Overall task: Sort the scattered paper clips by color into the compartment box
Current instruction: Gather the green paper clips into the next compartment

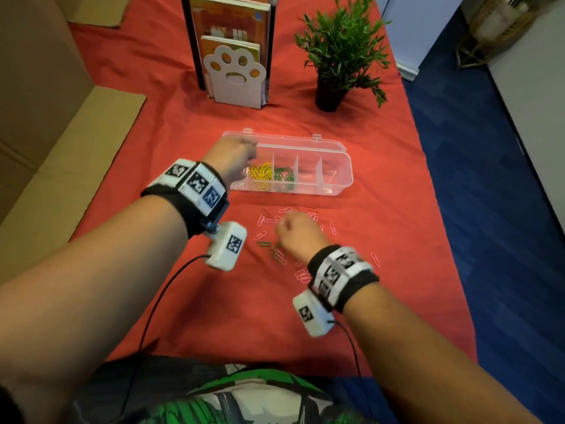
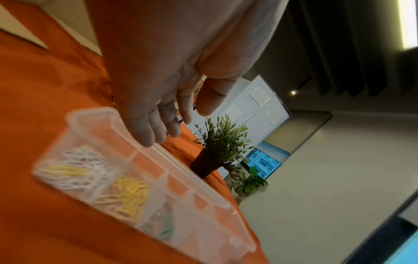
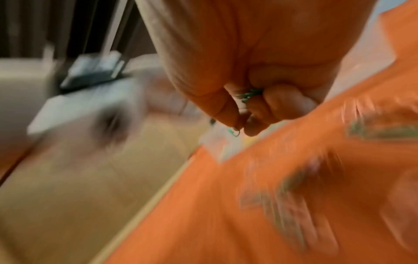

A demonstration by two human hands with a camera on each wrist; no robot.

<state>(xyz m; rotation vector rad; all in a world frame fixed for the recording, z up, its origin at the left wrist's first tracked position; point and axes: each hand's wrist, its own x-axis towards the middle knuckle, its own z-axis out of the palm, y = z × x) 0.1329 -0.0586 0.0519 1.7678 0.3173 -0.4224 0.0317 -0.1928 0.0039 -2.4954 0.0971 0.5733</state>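
A clear compartment box (image 1: 336, 166) lies open on the red cloth. It holds white clips (image 2: 79, 160) in its left end compartment, then yellow clips (image 1: 261, 172), then green clips (image 1: 284, 175). My left hand (image 1: 235, 157) hovers over the box's left end, fingers (image 2: 162, 121) straight and empty, just above the rear rim. My right hand (image 1: 295, 232) is curled into a fist over the scattered pink clips (image 1: 332, 228) in front of the box. The blurred right wrist view shows green clips (image 3: 248, 93) gripped inside that fist. A green clip (image 1: 263, 243) lies on the cloth to its left.
A potted plant (image 1: 339, 53) and a book holder with a white paw-shaped end (image 1: 235, 75) stand behind the box. Cardboard (image 1: 61, 148) lines the left side. The cloth's right edge drops to a blue floor (image 1: 489, 209).
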